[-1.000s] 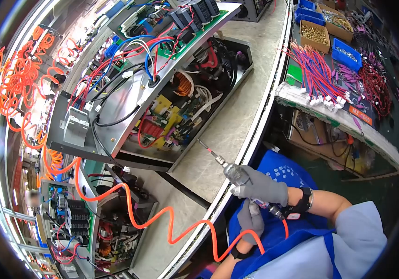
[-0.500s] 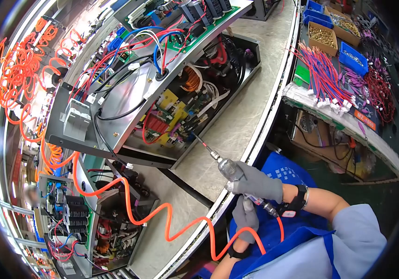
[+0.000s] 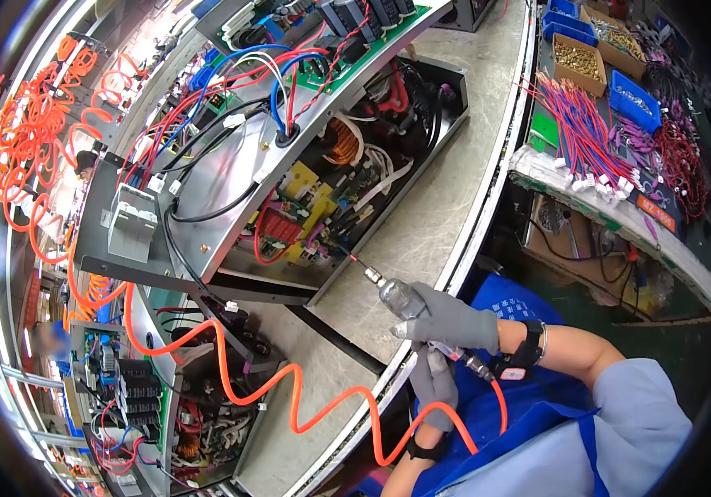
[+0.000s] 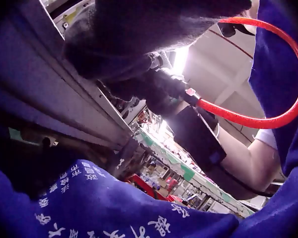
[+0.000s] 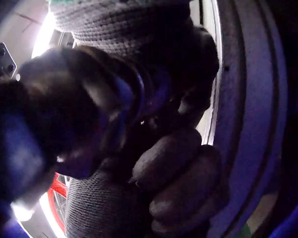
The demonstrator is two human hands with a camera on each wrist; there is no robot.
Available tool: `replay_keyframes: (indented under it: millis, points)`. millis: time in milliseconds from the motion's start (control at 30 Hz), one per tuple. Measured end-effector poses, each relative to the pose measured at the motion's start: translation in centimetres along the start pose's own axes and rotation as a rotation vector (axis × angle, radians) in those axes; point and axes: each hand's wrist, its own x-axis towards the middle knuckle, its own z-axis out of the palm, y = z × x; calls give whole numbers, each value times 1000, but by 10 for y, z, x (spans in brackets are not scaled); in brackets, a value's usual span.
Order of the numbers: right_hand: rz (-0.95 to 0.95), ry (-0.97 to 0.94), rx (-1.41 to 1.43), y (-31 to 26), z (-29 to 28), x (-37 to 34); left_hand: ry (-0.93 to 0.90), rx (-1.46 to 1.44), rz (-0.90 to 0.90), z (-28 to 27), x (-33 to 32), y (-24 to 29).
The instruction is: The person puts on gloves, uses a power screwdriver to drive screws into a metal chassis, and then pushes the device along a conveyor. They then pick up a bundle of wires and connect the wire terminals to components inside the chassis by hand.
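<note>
The gloved right hand (image 3: 455,319) grips a pneumatic screwdriver (image 3: 399,296), its thin bit pointing up-left towards an open metal unit (image 3: 322,291). Just below it, the gloved left hand (image 3: 434,385) has its fingers curled against the tool's rear part, partly covered by the tool and right hand. Dark close-up in the right wrist view shows curled gloved fingers (image 5: 176,171) beside the tool body (image 5: 74,99). In the left wrist view, a glove (image 4: 139,39) covers most of the tool, and an orange-red hose (image 4: 253,119) leaves its rear.
Another opened unit (image 3: 169,389) stands at lower left on the metal bench (image 3: 447,199). Coiled orange hose (image 3: 32,141) hangs at far left. The right-hand table holds red-blue wires (image 3: 579,137), a brass-parts box (image 3: 577,62) and blue bins (image 3: 633,99). The hose (image 3: 293,389) crosses the bench edge.
Both hands and the screwdriver have shifted slightly left in the head view. The bench and units moved a little to the right in the picture. Both hands remain at the tool.
</note>
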Motion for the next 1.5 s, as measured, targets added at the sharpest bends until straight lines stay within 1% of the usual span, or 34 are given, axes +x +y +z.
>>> replay_keyframes:
  millis: [100,133,200,233,267,300,333,400,433,467,500,567,700,800,867,900,933,1033,1067,1167,1267,1367,1467,1500]
  points:
    - [-7,-8,5,-8,-1,-5,-2,-9,19,3,1,3]
    - [41,-78,116,-9,-4,-4,-3,-10,28,3,1,5]
    - [135,-218,340,-12,-12,0,-6,140,170,-1,1,11]
    - [124,-272,552,-8,-11,-3,-6,216,240,-2,1,14]
    - [114,-325,764,-2,-8,-8,-3,229,274,-2,0,19]
    - [102,-376,976,2,-7,-11,-59,241,220,-4,-3,39]
    - [127,-374,1083,1,-7,-9,-88,317,225,-6,-5,36]
    - [144,-374,797,2,-14,-5,-137,287,255,-10,-10,30]
    - [152,-372,657,0,-19,-2,-107,273,343,-10,-7,16]
    - [171,-224,172,-43,-17,-7,-142,242,311,-13,-8,12]
    - [106,-143,57,-41,-14,-9,-178,213,278,-17,-10,11]
    - [-27,24,-166,-36,-6,-12,-120,285,254,-24,-16,12]
    - [72,0,-144,-40,-5,-13,-30,344,136,-41,-22,15]
    - [125,-63,-113,-40,-6,-14,1,278,126,-47,-23,6]
    - [43,-16,-187,-33,-3,-15,2,276,118,-49,-25,2]
    - [72,-30,-177,-35,-3,-18,-3,323,176,-50,-23,2]
    - [101,-45,-167,-40,-2,-21,4,330,185,-50,-22,0]
    - [29,-27,-301,-23,3,-16,13,290,187,-47,-22,-3]
    - [62,-65,-252,-30,3,-16,14,269,185,-47,-21,-3]
    - [71,-56,-263,-31,7,-9,16,295,211,-49,-18,3]
    - [-33,4,-283,-25,9,-5,51,268,167,-51,-17,3]
    - [38,-69,-58,-26,7,-6,50,252,143,-51,-12,7]
    - [55,-132,113,-22,6,-4,112,181,209,-43,-7,0]
    - [106,-206,309,-16,3,-2,110,170,200,-42,-6,0]
